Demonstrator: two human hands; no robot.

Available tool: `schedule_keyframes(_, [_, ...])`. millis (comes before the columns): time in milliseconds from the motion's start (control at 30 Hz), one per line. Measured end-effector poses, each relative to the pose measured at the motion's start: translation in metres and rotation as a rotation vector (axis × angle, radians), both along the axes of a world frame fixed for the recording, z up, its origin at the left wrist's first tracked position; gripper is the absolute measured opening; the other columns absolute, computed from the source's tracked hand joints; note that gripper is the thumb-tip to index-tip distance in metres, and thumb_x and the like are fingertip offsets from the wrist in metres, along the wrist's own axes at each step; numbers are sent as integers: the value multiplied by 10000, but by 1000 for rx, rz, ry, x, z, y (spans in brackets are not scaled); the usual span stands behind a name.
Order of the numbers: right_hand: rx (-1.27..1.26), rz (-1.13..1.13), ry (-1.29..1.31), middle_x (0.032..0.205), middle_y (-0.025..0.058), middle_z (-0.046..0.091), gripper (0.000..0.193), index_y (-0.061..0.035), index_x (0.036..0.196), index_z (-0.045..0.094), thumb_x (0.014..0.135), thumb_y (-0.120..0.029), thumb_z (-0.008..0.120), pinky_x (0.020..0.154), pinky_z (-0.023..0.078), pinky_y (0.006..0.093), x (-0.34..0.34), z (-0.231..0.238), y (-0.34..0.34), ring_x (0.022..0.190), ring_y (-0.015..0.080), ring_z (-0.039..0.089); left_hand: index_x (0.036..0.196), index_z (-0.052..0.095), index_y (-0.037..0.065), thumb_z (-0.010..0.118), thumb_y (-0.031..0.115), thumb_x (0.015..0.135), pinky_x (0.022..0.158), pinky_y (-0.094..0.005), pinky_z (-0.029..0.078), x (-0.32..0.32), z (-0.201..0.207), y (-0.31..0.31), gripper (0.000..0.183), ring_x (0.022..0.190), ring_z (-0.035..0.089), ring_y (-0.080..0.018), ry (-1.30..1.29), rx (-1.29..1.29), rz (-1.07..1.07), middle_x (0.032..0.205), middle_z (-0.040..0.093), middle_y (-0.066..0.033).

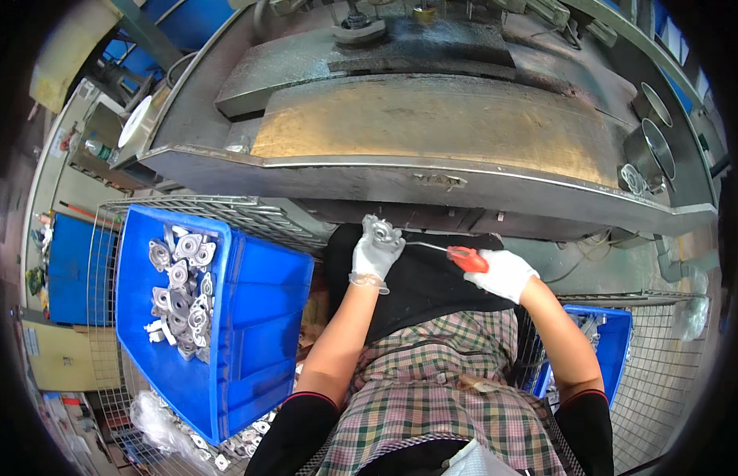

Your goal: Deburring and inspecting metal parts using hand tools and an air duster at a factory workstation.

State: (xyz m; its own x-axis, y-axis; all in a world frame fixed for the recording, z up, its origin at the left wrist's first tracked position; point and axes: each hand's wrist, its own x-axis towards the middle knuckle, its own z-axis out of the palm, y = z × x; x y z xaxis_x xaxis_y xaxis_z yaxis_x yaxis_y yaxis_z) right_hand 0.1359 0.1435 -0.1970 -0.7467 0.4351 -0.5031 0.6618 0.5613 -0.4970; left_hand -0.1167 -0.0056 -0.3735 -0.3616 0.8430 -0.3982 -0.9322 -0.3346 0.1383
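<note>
In a white glove, my left hand (374,258) is closed round a small silver-grey cast metal part (382,232) with a round opening in its middle. My right hand (502,274), gloved in white too, grips a tool by its red handle (467,259). The tool's thin metal shaft (427,245) points left toward the casting. Its tip ends close to the part, and I cannot tell whether it touches. Both hands are over my dark-covered lap, in front of the machine bench.
On my left a tilted blue bin (262,317) holds several metal castings (178,297), inside a wire cage (103,278). Another blue bin (615,341) with parts stands on my right. Ahead is the machine's metal ledge (432,182), with metal cups (650,151) at its right end.
</note>
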Motion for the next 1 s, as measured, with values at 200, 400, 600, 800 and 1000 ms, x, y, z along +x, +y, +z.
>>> schedule_keyframes(200, [-143,-3,-68,799,132,719,343,-44,980,667,868,-368,666,731,541,398,-34,-25,5,740,289,711,1041,672,253,597,469,978,907,-497,471,-4,-20,8,237,994,619,-333,27,-78,-1,1021,676,-40])
schedule_keyframes(400, [-137,24,-95,746,129,703,338,-36,950,663,864,-362,637,668,535,398,-52,-29,3,666,265,696,1065,663,265,548,446,1000,922,-509,456,-1,-17,8,224,999,619,-329,40,-205,26,1064,668,-31])
schedule_keyframes(600, [-150,48,-144,741,126,700,335,-40,937,668,856,-363,637,658,531,392,-55,-31,3,655,267,688,1089,657,259,519,438,1009,924,-517,461,2,-12,8,240,1008,621,-333,52,-172,53,1073,669,-40])
schedule_keyframes(800, [-134,54,-152,738,120,700,335,-41,930,671,828,-357,630,674,531,394,-56,-30,1,679,272,692,1072,657,259,537,496,991,918,-508,462,1,-16,8,278,1006,619,-332,81,-181,17,1055,671,-33])
schedule_keyframes(1000, [-146,39,-148,726,116,696,326,-41,910,671,829,-354,631,665,528,395,-57,-37,2,669,268,689,1038,648,243,512,539,995,879,-484,453,-2,-22,7,329,975,599,-328,74,-118,-9,1019,657,-45])
